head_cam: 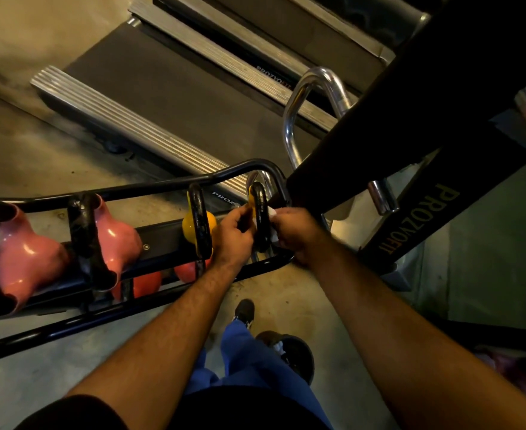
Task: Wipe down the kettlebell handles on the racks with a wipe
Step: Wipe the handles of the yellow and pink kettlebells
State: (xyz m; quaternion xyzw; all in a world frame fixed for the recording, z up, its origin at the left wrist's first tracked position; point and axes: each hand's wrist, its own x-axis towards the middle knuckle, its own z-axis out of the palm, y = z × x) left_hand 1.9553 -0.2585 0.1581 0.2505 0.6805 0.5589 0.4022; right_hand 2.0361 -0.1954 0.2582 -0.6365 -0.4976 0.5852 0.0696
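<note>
2 hands are on the rightmost handle at the end of the rack: your right hand is curled around a white wipe and presses it against the black loop from the right, while your left hand has its fingers closed near the loop's left side, apparently steadying it. This kettlebell's body is mostly hidden behind your hands; only a sliver of yellow shows. 3 more handles sit to the left, on a yellow bell and 2 pink ones, and look untouched by the wipe at present. Risks: the wipe is bunched small, so the inner curve may be missed; a hard rub could rock the bell on its rail and pinch your left fingers against the neighbouring handle, which stands close.
</note>
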